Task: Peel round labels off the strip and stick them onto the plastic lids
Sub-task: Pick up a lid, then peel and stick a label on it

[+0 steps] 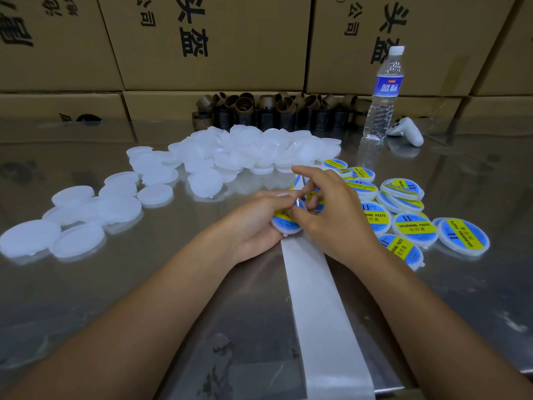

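Observation:
My left hand point(253, 223) grips a white plastic lid point(284, 223) that bears a blue and yellow round label. My right hand point(326, 206) is over it, thumb pressing on the label and fingers curled above the lid. The white backing strip point(314, 307) runs from under my hands toward the near table edge; a bit of labelled strip point(298, 181) shows beyond my fingers. Several plain white lids point(248, 151) lie heaped behind and to the left. Several labelled lids point(412, 223) lie to the right.
A water bottle point(382, 93) stands at the back right beside a white controller point(405, 131). A row of brown cardboard cores point(277, 111) lines the back of the shiny metal table point(86, 298). Cardboard boxes point(207, 41) form a wall behind.

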Demonstrator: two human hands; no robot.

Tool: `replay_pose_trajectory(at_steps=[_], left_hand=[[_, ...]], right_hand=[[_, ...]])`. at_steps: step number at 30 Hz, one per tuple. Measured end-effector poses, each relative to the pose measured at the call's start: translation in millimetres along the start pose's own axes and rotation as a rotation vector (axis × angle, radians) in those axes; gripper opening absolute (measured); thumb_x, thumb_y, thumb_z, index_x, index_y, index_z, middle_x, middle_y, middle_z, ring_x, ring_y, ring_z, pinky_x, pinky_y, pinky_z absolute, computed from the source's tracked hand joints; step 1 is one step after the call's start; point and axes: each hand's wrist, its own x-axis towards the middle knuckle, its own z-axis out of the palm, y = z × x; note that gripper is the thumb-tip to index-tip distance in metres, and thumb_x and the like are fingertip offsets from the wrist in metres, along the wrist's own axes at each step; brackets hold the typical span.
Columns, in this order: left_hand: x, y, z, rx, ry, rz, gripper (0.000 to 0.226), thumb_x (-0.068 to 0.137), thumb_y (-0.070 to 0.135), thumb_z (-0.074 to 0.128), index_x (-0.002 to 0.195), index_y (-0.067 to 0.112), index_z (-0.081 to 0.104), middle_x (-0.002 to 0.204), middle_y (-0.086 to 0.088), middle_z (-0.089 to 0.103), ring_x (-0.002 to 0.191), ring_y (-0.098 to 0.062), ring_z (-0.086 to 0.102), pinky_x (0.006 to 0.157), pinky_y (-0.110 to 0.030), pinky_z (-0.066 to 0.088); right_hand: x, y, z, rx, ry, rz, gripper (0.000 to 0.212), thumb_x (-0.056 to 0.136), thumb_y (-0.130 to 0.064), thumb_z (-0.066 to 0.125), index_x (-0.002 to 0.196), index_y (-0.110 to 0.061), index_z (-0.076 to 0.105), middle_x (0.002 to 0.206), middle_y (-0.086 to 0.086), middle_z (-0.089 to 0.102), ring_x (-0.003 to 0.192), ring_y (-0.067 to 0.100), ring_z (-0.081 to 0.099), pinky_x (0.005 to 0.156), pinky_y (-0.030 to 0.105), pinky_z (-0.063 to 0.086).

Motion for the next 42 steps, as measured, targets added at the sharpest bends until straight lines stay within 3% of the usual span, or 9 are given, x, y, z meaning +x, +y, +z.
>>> replay_pose_trajectory(at_steps=[4,8,15,18,21,29,34,37,42], left_hand=[[-1.0,0.3,-0.4,-0.001,-0.006,0.006,0.030,0.102,0.008,0.033,0.111,-0.004,0.059,0.094,-0.013,0.070,0.085,-0.018,0.070,0.084,-0.030,0.055],[-0.9,0.3,0.5,0.026,0.002,0.025,0.033,0.103,0.012,0.033,0.120,-0.005,0.055,0.103,-0.016,0.068,0.089,-0.020,0.068,0.087,-0.030,0.053],[-0.9,-0.1,1.4,-0.026,0.016,0.048,0.029,0.102,0.020,0.039,0.121,0.010,0.058,0.101,-0.009,0.071,0.088,-0.018,0.071,0.084,-0.029,0.056],[-0.5,0.5,-0.6,-0.004,0.030,0.054,0.029,0.100,0.021,0.042,0.122,0.013,0.059,0.115,-0.013,0.068,0.101,-0.021,0.067,0.092,-0.032,0.053],[-0.5,0.4,-1.2,-0.018,0.028,0.060,0.030,0.098,0.017,0.045,0.122,0.004,0.059,0.122,-0.017,0.064,0.107,-0.023,0.064,0.093,-0.032,0.052],[0.7,0.1,-1.1,0.054,0.054,0.119,0.028,0.098,0.014,0.047,0.119,0.001,0.060,0.116,-0.015,0.068,0.096,-0.018,0.069,0.088,-0.026,0.055],[-0.6,-0.2,-1.6,0.235,0.094,0.217,0.021,0.095,0.014,0.054,0.108,0.003,0.065,0.102,-0.013,0.072,0.088,-0.019,0.070,0.083,-0.030,0.057],[-2.4,-2.9,0.6,0.403,0.143,0.283,0.018,0.089,0.007,0.063,0.106,0.003,0.066,0.103,-0.019,0.071,0.091,-0.024,0.068,0.091,-0.042,0.052],[-3.7,-1.3,0.9,0.410,0.186,0.331,0.011,0.088,0.004,0.064,0.097,0.007,0.068,0.092,-0.011,0.073,0.084,-0.023,0.068,0.087,-0.041,0.054]], right_hand=[[-0.5,0.4,-0.4,-0.041,-0.017,0.005,0.036,0.086,-0.017,0.064,0.120,-0.028,0.058,0.089,-0.013,0.047,0.067,-0.005,0.049,0.074,0.037,0.050],[0.1,0.7,-1.4,-0.071,0.024,0.025,0.027,0.089,-0.017,0.060,0.115,-0.023,0.059,0.088,-0.011,0.046,0.066,-0.007,0.049,0.072,0.032,0.045],[1.8,1.4,-1.3,-0.015,0.033,0.117,0.020,0.089,-0.032,0.061,0.107,-0.024,0.054,0.077,-0.004,0.053,0.074,0.016,0.048,0.066,0.036,0.044],[1.7,1.8,-1.6,0.031,0.061,0.135,0.020,0.087,-0.032,0.063,0.104,-0.024,0.054,0.064,-0.007,0.052,0.064,0.005,0.048,0.059,0.026,0.040],[3.2,3.1,-2.8,0.028,0.100,0.169,0.013,0.087,-0.033,0.063,0.094,-0.024,0.057,0.057,-0.007,0.051,0.054,0.000,0.048,0.051,0.018,0.034],[4.3,-1.7,-5.1,0.077,0.149,0.212,0.013,0.090,-0.033,0.060,0.085,-0.021,0.063,0.058,-0.004,0.056,0.052,0.001,0.049,0.048,0.015,0.035],[4.9,-4.9,-6.6,0.115,0.179,0.208,0.021,0.090,-0.033,0.061,0.084,-0.013,0.067,0.071,0.005,0.066,0.065,0.013,0.058,0.065,0.031,0.046],[4.9,-4.4,-6.7,0.097,0.197,0.196,0.018,0.089,-0.032,0.062,0.082,-0.016,0.066,0.062,-0.002,0.060,0.056,0.005,0.051,0.058,0.025,0.042],[4.7,-4.6,-6.6,0.114,0.172,0.191,0.017,0.093,-0.028,0.057,0.083,-0.016,0.065,0.049,-0.010,0.053,0.047,-0.004,0.049,0.048,0.011,0.034]])
